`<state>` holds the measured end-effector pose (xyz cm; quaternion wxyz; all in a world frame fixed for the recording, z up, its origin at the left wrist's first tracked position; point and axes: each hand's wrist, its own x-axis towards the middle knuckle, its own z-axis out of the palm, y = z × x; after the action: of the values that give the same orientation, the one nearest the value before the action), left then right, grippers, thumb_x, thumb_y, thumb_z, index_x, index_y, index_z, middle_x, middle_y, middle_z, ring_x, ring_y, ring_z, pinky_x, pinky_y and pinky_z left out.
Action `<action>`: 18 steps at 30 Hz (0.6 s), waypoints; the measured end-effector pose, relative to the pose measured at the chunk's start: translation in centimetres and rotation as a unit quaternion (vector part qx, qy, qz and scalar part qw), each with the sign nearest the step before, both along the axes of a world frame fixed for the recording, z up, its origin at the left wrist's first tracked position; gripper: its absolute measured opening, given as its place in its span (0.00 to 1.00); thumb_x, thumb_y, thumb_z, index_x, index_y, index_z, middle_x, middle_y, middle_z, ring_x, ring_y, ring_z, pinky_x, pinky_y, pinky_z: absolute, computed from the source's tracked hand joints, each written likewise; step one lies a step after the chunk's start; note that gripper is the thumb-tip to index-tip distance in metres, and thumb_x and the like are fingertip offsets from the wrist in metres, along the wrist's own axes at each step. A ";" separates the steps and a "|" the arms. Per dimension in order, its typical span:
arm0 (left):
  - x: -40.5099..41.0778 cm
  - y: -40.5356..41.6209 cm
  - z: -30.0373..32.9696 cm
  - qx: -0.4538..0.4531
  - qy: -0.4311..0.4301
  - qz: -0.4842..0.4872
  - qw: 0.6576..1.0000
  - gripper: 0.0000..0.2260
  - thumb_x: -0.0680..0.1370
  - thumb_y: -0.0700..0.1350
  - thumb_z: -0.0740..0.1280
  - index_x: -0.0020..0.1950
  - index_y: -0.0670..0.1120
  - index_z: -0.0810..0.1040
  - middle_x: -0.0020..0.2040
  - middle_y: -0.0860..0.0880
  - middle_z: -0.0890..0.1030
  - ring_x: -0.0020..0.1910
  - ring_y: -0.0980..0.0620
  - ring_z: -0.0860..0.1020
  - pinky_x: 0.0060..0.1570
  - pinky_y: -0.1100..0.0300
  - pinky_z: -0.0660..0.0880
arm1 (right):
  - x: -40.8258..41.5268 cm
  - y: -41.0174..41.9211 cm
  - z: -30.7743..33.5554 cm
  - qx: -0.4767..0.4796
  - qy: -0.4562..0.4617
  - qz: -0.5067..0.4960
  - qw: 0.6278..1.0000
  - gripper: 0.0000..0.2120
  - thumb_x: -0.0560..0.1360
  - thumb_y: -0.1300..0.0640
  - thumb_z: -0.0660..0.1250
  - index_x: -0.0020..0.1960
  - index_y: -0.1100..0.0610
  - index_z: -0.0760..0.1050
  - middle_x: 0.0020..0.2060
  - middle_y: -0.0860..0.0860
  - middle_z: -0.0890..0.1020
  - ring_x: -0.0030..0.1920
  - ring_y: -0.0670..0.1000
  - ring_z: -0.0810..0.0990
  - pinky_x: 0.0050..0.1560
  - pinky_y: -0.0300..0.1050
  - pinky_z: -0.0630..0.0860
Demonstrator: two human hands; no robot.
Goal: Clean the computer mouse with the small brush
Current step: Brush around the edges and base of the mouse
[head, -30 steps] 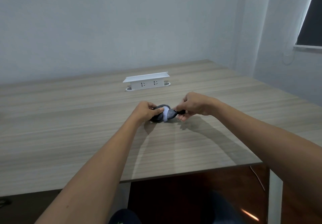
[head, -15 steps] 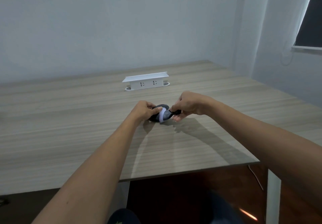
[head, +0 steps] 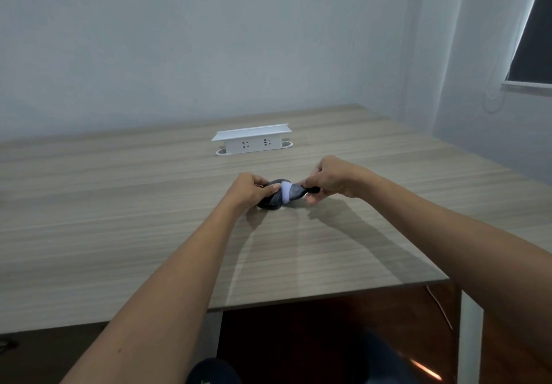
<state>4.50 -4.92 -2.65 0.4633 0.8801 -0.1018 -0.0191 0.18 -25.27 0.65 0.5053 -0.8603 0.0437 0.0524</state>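
- Head view: the mouse sits on the tabletop at mid-depth, well in front of the white socket box by the wall.
- The left hand is closed over the mouse's left side, thumb on top, pinning it to the tabletop.
- The right hand pinches the dark handle of the brush; its grey head fans out to a white tip lying on the mouse's right flank.
- Handling, as I judge it: the mouse is a light, hard, smooth shell (likely to skid if pushed from one side), so holding it by the flanks as the left hand does seems right.
- The brush looks very light, with soft bristles that bend under pressure; a fingertip pinch near the ferrule should give the best control, and little force is needed.
- Pose: both forearms reach straight forward from the body and converge on the mouse, the left wrist bent down over it, the right wrist cocked inward with the knuckles up and the fingers curled under the handle.
- The mouse's buttons and wheel are hidden by the hands, so I cannot tell which parts are done.
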 end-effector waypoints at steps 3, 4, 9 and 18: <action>-0.2 -0.1 0.0 0.004 0.001 0.002 1.000 0.17 0.78 0.49 0.74 0.60 0.38 0.86 0.57 0.36 0.86 0.48 0.47 0.80 0.61 0.45 0.79 | 0.1 -0.1 -0.1 -0.037 -0.044 -0.043 0.997 0.07 0.76 0.63 0.70 0.46 0.68 0.77 0.37 0.61 0.84 0.36 0.57 0.84 0.56 0.52 0.80; -0.2 0.0 -0.1 0.004 0.001 0.002 1.000 0.17 0.78 0.49 0.74 0.60 0.38 0.86 0.57 0.36 0.86 0.48 0.47 0.80 0.60 0.46 0.79 | 0.0 0.1 -0.4 -0.042 -0.045 -0.038 0.997 0.07 0.76 0.63 0.70 0.47 0.68 0.78 0.39 0.62 0.84 0.35 0.56 0.84 0.54 0.51 0.81; 0.0 0.0 0.0 -0.005 0.002 -0.002 1.000 0.17 0.78 0.48 0.75 0.60 0.37 0.86 0.57 0.36 0.86 0.48 0.46 0.80 0.60 0.45 0.79 | -0.4 0.7 -0.9 -0.005 0.012 0.052 0.999 0.09 0.75 0.63 0.71 0.42 0.70 0.82 0.33 0.60 0.85 0.33 0.54 0.85 0.44 0.44 0.83; 0.1 0.1 -0.2 -0.012 0.006 0.002 1.000 0.17 0.78 0.47 0.75 0.60 0.37 0.85 0.57 0.36 0.86 0.48 0.46 0.81 0.61 0.45 0.79 | 0.6 -0.9 -1.4 0.013 -0.042 -0.008 0.999 0.14 0.77 0.64 0.69 0.51 0.77 0.79 0.38 0.65 0.84 0.34 0.57 0.83 0.52 0.53 0.83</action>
<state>4.61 -4.86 -2.84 0.4747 0.8744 -0.0978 -0.0219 0.81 -26.13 -0.79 0.5183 -0.8546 0.0290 0.0130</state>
